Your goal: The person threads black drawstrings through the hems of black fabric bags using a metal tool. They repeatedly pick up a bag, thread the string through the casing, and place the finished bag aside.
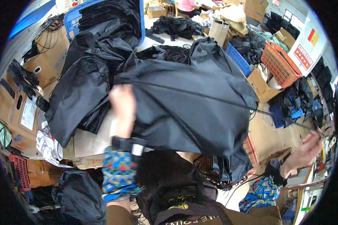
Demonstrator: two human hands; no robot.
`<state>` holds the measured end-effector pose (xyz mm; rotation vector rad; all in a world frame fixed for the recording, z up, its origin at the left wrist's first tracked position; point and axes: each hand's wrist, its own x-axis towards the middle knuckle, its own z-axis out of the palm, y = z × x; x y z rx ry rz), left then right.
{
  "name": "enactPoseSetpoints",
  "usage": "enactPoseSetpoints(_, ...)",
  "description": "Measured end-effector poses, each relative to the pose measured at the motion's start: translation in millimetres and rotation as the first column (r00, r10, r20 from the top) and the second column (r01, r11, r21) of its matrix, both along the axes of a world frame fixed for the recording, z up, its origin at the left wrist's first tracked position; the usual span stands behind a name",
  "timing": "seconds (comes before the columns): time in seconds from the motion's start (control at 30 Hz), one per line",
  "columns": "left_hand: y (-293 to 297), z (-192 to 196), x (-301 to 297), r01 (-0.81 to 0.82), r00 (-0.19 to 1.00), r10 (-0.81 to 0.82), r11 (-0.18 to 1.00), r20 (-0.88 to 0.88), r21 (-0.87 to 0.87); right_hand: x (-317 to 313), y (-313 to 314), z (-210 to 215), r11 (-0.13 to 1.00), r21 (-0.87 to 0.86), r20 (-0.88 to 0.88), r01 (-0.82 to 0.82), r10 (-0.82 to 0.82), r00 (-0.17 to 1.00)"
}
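A large sheet of black fabric (pixel 191 108) spreads over the work surface in front of me. Along its upper part a thin black cord (pixel 221 100) runs taut, slanting down to the right. My left hand (pixel 123 103), smeared by motion, is closed on the fabric at the cord's left end; its fingertips are partly hidden. Far out to the right, my right hand (pixel 307 149) is raised off the fabric and pinches the other end of the cord. Patterned sleeve covers (pixel 120 174) show on both my forearms.
Black fabric is piled in a blue basket (pixel 142 22) at the back left. Cardboard boxes (pixel 24 122) stand at the left. An orange crate (pixel 279 62) and a blue crate (pixel 238 60) sit at the back right. A person in pink (pixel 186 5) is far behind.
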<state>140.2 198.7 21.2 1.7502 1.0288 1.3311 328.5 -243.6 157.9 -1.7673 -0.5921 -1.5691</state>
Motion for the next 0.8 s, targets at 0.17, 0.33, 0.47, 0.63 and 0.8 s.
enactPoseSetpoints(0.17, 77, -12, -171, -0.137, 0.785, 0.339, 0.911, 0.518, -0.389, 70, 9, -49, 0.964, -0.243, -0.331, 0.107, -0.186, 0.925)
enactPoseSetpoints(0.33, 91, -88, -278, -0.402, 0.909, 0.406, 0.914, 0.090, -0.060, 115, 73, -109, 0.865, -0.424, -0.560, -0.268, -0.018, 0.828)
enactPoseSetpoints(0.47, 79, -119, -316, -0.547, 0.800, 0.564, 0.826, -0.206, 0.137, 175, 85, -121, 0.891, -0.407, -0.577, -0.199, -0.083, 0.812)
enactPoseSetpoints(0.63, 88, -133, -365, -0.657, 0.636, 0.682, 0.724, -0.362, 0.210, 202, 85, -105, 0.769, -0.340, -0.632, -0.541, 0.239, 0.737)
enactPoseSetpoints(0.8, 126, -145, -470, -0.767, 0.622, 0.755, 0.641, -0.208, 0.032, 227, 46, -74, 0.632, -0.320, -0.846, -0.706, 0.144, 0.513)
